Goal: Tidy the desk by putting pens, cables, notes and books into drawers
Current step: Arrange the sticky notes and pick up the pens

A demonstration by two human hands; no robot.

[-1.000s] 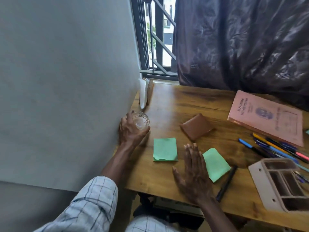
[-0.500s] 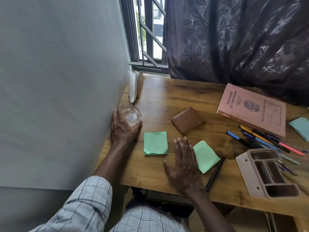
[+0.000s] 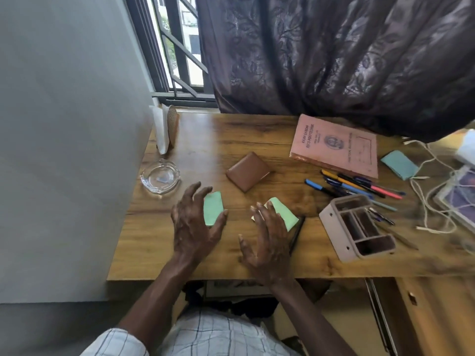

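Note:
My left hand (image 3: pixel 194 222) hovers open with spread fingers over a green sticky-note pad (image 3: pixel 212 208), partly covering it. My right hand (image 3: pixel 267 238) is open too, its fingertips over the near corner of a second green pad (image 3: pixel 284 213). A black pen (image 3: pixel 297 235) lies just right of that hand. Several coloured pens (image 3: pixel 357 186) lie beside a pink book (image 3: pixel 336 145). A blue note pad (image 3: pixel 399 164) and white cables (image 3: pixel 431 199) are at the right.
A glass ashtray (image 3: pixel 160 178) stands by the wall at the left, with a napkin holder (image 3: pixel 165 131) behind it. A brown wallet (image 3: pixel 248 170) lies mid-desk. A beige desk organiser (image 3: pixel 356 229) lies on its side. Drawer fronts (image 3: pixel 437 317) show lower right.
My left hand has let go of the glass ashtray and moved right over the green pad. My right hand has shifted towards the other green pad. The view has swung right.

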